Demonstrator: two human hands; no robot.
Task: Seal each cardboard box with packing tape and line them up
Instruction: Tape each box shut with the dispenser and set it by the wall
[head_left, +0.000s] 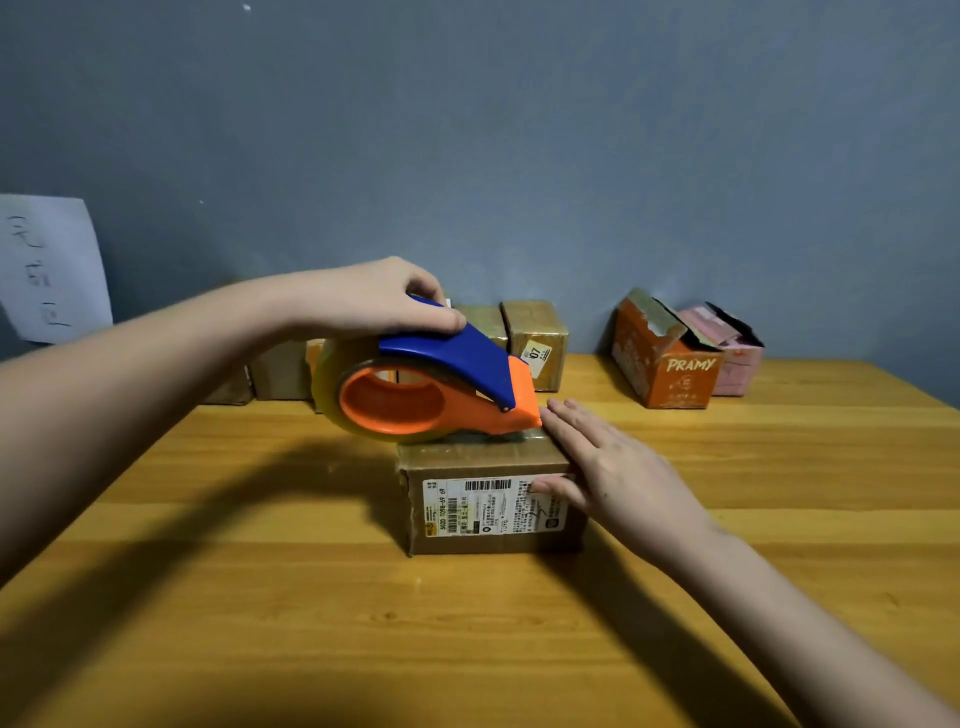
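While the left hand (374, 301) grips the blue handle of the tape dispenser (426, 387) and holds its orange nose on the top of the cardboard box (488, 493) at the centre of the frame, the right hand (608, 462) lies flat with straight fingers on the box's right top edge, thumb on the labelled front. The likeliest trouble is the light box sliding or tipping on the wooden table (311, 623) if the dispenser pulls harder than the flat hand holds. The cutting edge sits just beside the right fingertips, so a quick tear could nick them. Tape may also run crooked off the seam. Sealed-looking boxes (535, 332) stand along the wall above centre; an orange box (665, 364) with raised flaps waits at the upper right.
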